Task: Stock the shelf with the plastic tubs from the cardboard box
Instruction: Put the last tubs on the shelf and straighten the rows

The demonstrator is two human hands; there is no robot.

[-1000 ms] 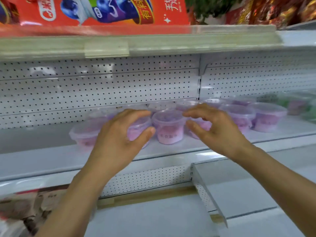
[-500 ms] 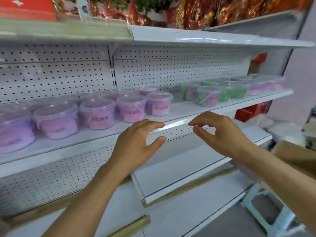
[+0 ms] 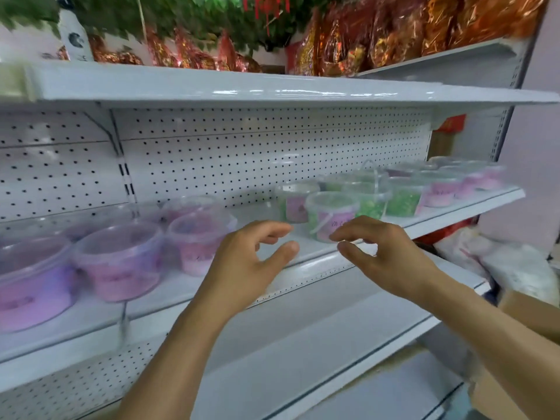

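Note:
Clear plastic tubs with purple filling (image 3: 121,262) stand in rows on the white shelf (image 3: 169,301) at the left. Tubs with green filling (image 3: 330,213) and more pink ones (image 3: 442,189) stand further right on the same shelf. My left hand (image 3: 245,262) and my right hand (image 3: 385,253) hover side by side in front of the shelf's edge, fingers curved and apart, holding nothing. A brown cardboard box (image 3: 521,389) shows at the lower right corner, partly behind my right forearm.
An upper shelf (image 3: 272,89) carries red and gold packets (image 3: 394,34) and green leaves. A bare lower shelf (image 3: 303,344) juts out below my hands. White bags (image 3: 500,265) lie on the floor at the right.
My hands have let go of the purple tubs and pulled back from the shelf. My view has swung to the right, bringing the green tubs and the box into sight.

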